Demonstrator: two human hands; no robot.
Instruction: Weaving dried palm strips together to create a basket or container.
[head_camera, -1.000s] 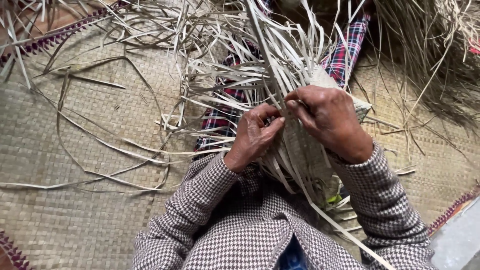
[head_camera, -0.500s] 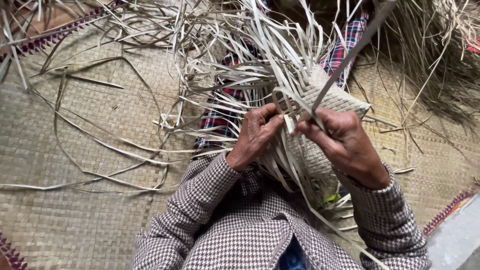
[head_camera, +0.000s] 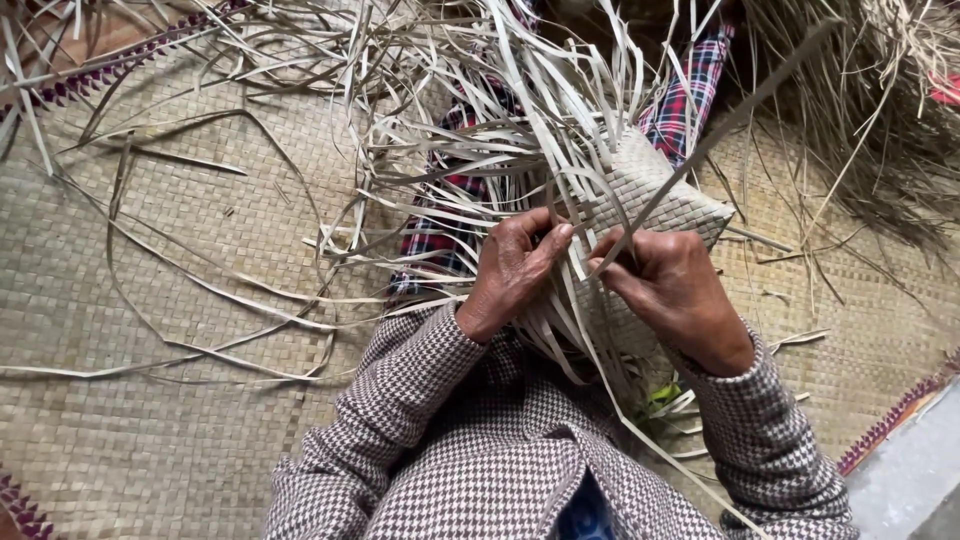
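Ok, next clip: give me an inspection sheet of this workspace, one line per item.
Surface: woven floor mat with a dark patterned border, person seated on it.
Job's things: half-woven piece of pale flat strips on the lap; loose strip ends fan out from it.
Clutter: stray strips on the mat; a heap of dry fibre at upper right.
Grippers: left hand pinches strips at the weave's edge; right hand grips one long strip running up and right.
Cables: nothing seen.
Surroundings: plaid cloth under the work; grey floor beyond the mat's corner.
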